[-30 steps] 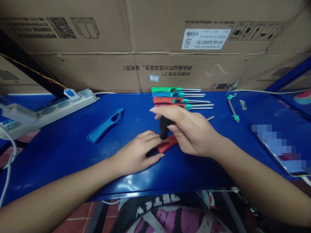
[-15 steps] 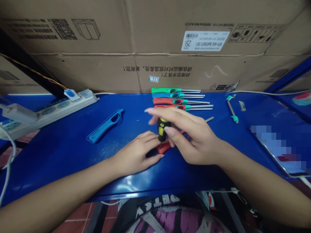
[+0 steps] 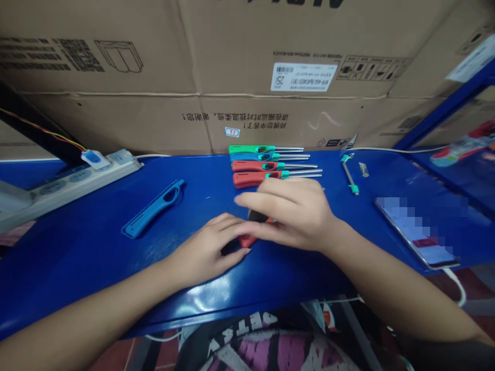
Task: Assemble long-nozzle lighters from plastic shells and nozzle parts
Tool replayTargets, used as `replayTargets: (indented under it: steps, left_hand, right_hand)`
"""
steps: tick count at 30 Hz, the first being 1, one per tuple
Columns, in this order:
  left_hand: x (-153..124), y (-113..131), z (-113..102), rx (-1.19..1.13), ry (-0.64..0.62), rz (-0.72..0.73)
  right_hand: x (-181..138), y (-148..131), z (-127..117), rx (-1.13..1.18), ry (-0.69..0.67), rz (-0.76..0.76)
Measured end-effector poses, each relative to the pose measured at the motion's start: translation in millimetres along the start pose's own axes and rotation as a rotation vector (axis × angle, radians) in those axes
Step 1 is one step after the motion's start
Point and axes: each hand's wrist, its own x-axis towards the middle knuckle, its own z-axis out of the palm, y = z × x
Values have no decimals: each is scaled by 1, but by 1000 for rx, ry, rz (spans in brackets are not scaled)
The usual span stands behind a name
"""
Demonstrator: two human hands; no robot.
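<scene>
A red lighter lies on the blue table, mostly covered by both hands. My left hand lies at its near left end, with the thumb and fingers closed around it and holding it down. My right hand is over the lighter, gripping a short screwdriver with a dark handle. The screwdriver's tip is hidden behind the fingers. Just beyond the right hand, several finished-looking long lighters in red, blue and green lie side by side, metal tubes pointing right.
A blue lighter shell half lies at left, near a white power strip. A tiny screw-like bit rests between. To the right are a metal tube with green ends, a small clear piece and a phone. Cardboard stands behind.
My right hand has turned and its fingers have closed further around the screwdriver, covering more of it. My left hand keeps its hold on the red lighter. The whole view has shifted slightly.
</scene>
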Motion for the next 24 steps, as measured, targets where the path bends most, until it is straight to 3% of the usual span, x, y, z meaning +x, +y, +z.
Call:
replayTargets:
  steps: [5,10,15,20,24]
  left_hand:
    - [1,1,-1,28,-19,-10]
    - [1,0,1,10,-4,-7]
    - [0,-1,1,11,-19,-13]
    - [0,0,2,-7,-7,-32]
    - [0,3,4,-31,34,-94]
  right_hand:
    - [1,1,0,276,-103,111]
    - [0,3,0,-21,32,41]
    - [1,3,1,299,-108,188]
    - [1,2,-1,58,-23,111]
    - [3,0,-3,336,-129,186]
